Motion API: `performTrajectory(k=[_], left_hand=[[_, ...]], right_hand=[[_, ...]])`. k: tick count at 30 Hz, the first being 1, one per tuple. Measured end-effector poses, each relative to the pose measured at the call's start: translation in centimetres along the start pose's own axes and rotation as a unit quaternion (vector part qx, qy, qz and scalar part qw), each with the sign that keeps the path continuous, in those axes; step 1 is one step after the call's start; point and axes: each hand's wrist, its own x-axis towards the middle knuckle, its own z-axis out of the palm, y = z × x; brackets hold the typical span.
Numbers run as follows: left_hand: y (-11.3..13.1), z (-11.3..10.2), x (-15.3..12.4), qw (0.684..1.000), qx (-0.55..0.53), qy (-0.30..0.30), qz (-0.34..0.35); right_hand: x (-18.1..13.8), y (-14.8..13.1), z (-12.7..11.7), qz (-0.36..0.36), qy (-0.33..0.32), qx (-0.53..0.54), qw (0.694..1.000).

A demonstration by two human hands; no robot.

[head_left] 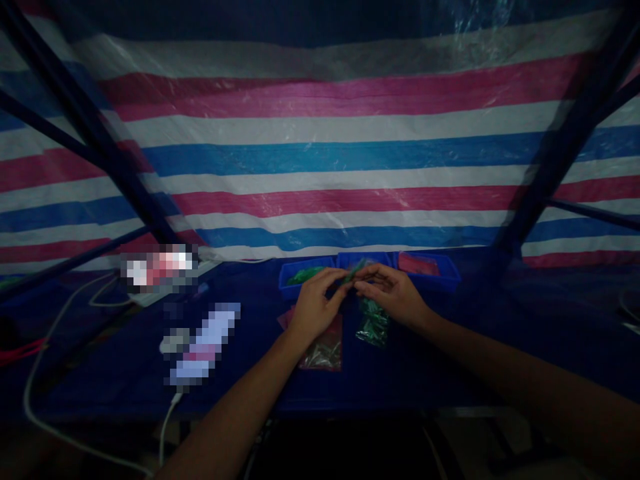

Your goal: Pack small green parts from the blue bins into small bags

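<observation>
My left hand (316, 300) and my right hand (393, 293) meet above the middle of the table. Their fingertips pinch a small green plastic bag (355, 270) from both sides; whatever may be inside it is too dark to make out. Shiny green plastic bags (373, 325) lie on the table below my right hand. Under my left wrist are reddish clear plastic bags (324, 353), partly covered by the hand and forearm.
Behind my hands stand a left blue bin (287, 291) with green bags, a middle blue bin (363, 257) and a right blue bin (453, 275) with red bags. A blurred-out phone-like object (207, 343) with a white cable (167, 420) lies left, near a power strip (170, 288).
</observation>
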Motion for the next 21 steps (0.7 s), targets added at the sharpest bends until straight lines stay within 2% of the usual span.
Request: performTrajectory(k=[5, 11, 13, 16, 19, 21], left_hand=[[-0.4, -0.1, 0.0, 0.998, -0.025, 0.025, -0.056], [-0.5, 0.4, -0.4, 0.993, -0.087, -0.012, -0.078], [-0.5, 0.5, -0.4, 0.993, -0.090, -0.016, -0.077], [-0.3, 0.4, -0.3, 0.996, -0.066, 0.016, -0.064], [0.0, 0.2, -0.2, 0.998, -0.025, 0.035, -0.035], [0.3, 0.1, -0.2, 1.000, -0.013, 0.012, -0.013]], right_hand=[[0.4, 0.0, -0.6, -0.026, 0.083, -0.096, 0.992], [0.4, 0.3, -0.6, -0.059, 0.067, -0.122, 0.989], [0.4, 0.5, -0.7, -0.055, 0.051, -0.123, 0.990], [0.6, 0.8, -1.0, -0.047, 0.036, -0.122, 0.991], [0.9, 1.1, -1.3, -0.033, 0.084, -0.095, 0.991], [1.0, 1.3, -1.3, -0.024, 0.103, -0.071, 0.992]])
